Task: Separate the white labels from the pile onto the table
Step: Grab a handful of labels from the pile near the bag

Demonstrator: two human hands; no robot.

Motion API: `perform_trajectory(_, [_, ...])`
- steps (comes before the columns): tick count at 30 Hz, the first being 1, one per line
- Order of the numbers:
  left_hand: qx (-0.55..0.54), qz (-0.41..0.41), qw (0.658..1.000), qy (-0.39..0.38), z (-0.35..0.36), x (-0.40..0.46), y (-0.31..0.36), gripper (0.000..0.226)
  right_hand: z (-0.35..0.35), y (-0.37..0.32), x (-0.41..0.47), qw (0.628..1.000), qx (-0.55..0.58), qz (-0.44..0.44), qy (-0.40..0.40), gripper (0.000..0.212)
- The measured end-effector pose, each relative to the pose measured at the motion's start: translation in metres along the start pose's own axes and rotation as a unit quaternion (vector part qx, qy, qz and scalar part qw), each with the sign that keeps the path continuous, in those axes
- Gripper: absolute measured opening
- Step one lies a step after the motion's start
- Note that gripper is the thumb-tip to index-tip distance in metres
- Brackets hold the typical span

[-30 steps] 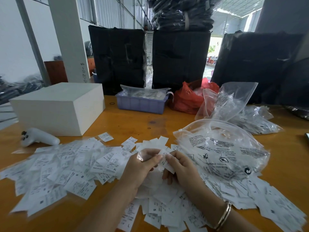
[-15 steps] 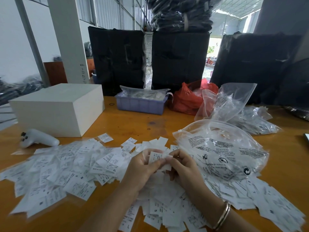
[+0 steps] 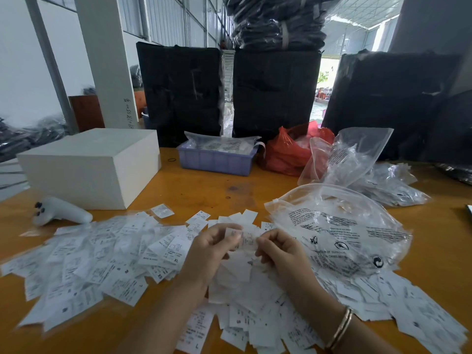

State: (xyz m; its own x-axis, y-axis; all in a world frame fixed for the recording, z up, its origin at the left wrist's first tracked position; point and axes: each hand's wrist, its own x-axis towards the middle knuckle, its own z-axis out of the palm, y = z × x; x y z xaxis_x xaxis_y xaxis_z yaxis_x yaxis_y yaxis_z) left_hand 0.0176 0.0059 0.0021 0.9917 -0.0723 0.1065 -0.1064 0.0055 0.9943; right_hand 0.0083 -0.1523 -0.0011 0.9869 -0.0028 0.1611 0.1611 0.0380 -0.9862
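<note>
- Two hands meet at centre frame above the pile of small white printed paper labels [image 3: 245,297] on the orange wooden tabletop [image 3: 204,185].
- Left hand [image 3: 209,249]: fingers curled, thumb and fingertips pinching a small white label [image 3: 242,237] held between both hands.
- Right hand [image 3: 281,249]: fingers curled, pinching the same label from its right edge; gold bangle [image 3: 341,327] on that wrist.
- Held label is lifted just above the pile, blurred, print not readable.
- Pile runs under both wrists and out to the right, partly under a clear plastic zip bag with black print [image 3: 339,231] just right of the right hand.
- Wide spread of separated white labels [image 3: 97,256] lies flat on the tabletop left of the left hand, touching the pile's edge.
- White handheld controller [image 3: 60,210] far left, next to a white rectangular box [image 3: 92,167].
- Back row: lilac plastic tray [image 3: 217,159], red plastic bag [image 3: 288,152], second clear bag [image 3: 350,154], well apart from the hands.
</note>
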Motion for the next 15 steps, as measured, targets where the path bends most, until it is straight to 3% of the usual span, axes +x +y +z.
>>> perform_trajectory(8, [0.013, -0.005, 1.000, -0.022, -0.002, 0.000, 0.000, 0.026, 0.000, -0.001, -0.001, 1.000, -0.016, 0.003, -0.002, 0.012])
perform_trajectory(10, [0.040, 0.007, 0.998, 0.040, -0.008, 0.004, 0.002, 0.027, -0.001, -0.001, -0.002, 1.000, -0.002, -0.003, 0.008, 0.006])
perform_trajectory(12, [0.113, 0.028, 0.980, 0.159, -0.022, 0.010, 0.003, 0.026, -0.002, -0.002, -0.001, 1.000, 0.015, -0.009, 0.018, 0.008])
perform_trajectory(15, [0.266, 0.067, 0.913, 0.303, -0.043, 0.017, -0.002, 0.037, -0.002, -0.003, 0.000, 0.999, 0.009, -0.014, 0.027, 0.010])
